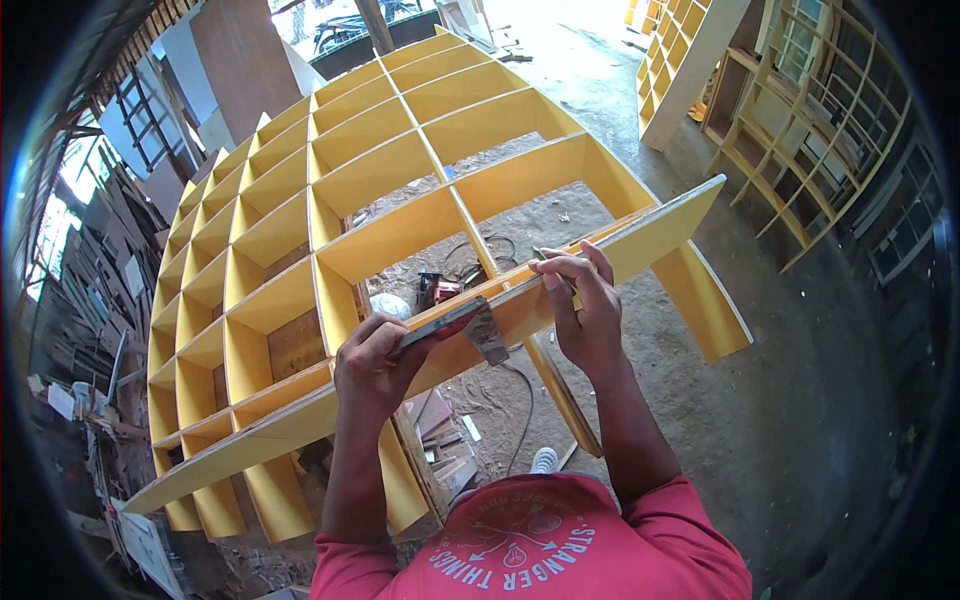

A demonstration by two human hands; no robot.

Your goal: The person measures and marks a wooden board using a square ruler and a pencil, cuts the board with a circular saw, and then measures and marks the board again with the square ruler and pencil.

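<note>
A large yellow wooden lattice frame (372,240) of curved, interlocking ribs stands before me. Along its near side runs a long yellow board (650,235) with a pale edge. My left hand (368,368) is closed around a worn, grey-edged flat tool (440,325) that looks like a square. It lies against the board, with a short dark plate (488,338) angled down at its right end. Farther right, at the board's top edge, my right hand (583,305) pinches a short, thin, pencil-like stick (540,254). Its fingers hide most of it.
Below the lattice, a red power tool (436,290) and a cable (527,410) lie on the dusty floor. A yellow rib (705,300) juts out under the board's right end. More lattice frames (800,130) stand at right; scrap boards (110,260) lean at left.
</note>
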